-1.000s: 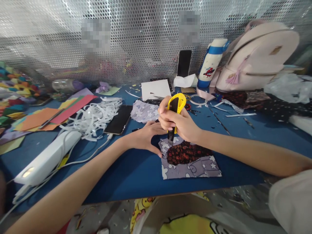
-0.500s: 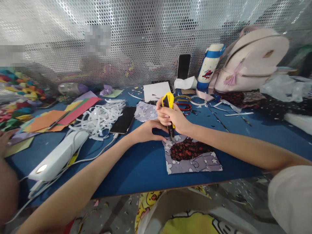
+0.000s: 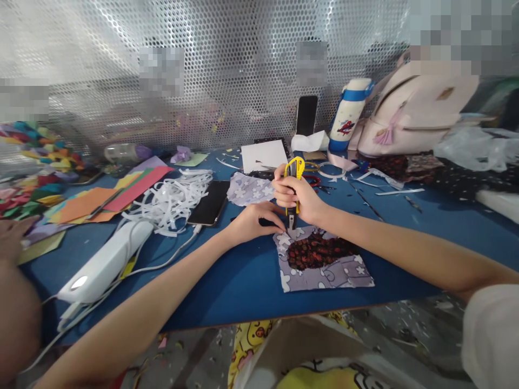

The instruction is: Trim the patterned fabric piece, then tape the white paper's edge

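My right hand (image 3: 300,195) is wrapped round a yellow and black box cutter (image 3: 295,168). The cutter stands nearly upright, its metal end down at the upper left corner of a purple fabric piece with white flowers (image 3: 320,280). My left hand (image 3: 259,220) curves in from the left, thumb at that same corner; its other fingertips are partly hidden behind my right hand. On the purple fabric lies a dark red and black patterned cloth patch (image 3: 318,251). Another purple floral scrap (image 3: 249,189) rests behind my left hand.
A black phone (image 3: 210,202), white paper strips (image 3: 170,202), a white power strip (image 3: 107,262) and coloured paper (image 3: 87,204) are on the left. Behind stand a phone (image 3: 307,114), a bottle (image 3: 348,114) and a backpack (image 3: 421,116). Another person's arm (image 3: 18,302) is at far left.
The box cutter has tipped from a leftward lean to nearly upright at the same fabric corner. The whole view has shifted slightly; my left hand keeps its place by the corner.
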A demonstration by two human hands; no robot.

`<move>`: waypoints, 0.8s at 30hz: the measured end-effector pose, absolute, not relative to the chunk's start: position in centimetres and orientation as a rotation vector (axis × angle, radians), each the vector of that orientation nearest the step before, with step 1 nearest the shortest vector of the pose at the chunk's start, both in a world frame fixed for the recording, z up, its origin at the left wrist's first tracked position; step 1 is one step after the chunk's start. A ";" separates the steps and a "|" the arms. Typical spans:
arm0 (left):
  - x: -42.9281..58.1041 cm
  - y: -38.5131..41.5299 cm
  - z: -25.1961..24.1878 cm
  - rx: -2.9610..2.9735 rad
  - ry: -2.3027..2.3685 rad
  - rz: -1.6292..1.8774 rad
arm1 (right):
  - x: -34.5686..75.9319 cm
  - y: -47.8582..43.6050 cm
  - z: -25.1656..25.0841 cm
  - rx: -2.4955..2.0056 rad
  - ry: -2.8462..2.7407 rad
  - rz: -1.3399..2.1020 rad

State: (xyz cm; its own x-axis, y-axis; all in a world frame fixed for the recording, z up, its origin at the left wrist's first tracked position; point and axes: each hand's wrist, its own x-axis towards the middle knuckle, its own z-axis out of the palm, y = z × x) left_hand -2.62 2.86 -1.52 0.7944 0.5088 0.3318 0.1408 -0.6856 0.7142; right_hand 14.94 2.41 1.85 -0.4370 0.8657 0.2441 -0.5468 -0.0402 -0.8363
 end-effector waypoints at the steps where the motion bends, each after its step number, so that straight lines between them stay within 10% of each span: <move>1: -2.6 2.9 -1.6 2.282 0.480 0.680 | 15.0 2.5 1.9 -0.404 -1.133 1.713; 24: -3.0 3.1 -1.0 2.374 0.502 0.608 | 14.8 1.4 3.9 -0.378 -1.242 1.594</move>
State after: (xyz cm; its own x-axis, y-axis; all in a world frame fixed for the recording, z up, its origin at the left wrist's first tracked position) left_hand -3.04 3.13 -0.96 0.8211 0.4882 0.2958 0.1977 -0.7294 0.6549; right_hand 14.77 1.44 3.94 -0.4168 0.8486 0.3258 -0.5230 0.0693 -0.8495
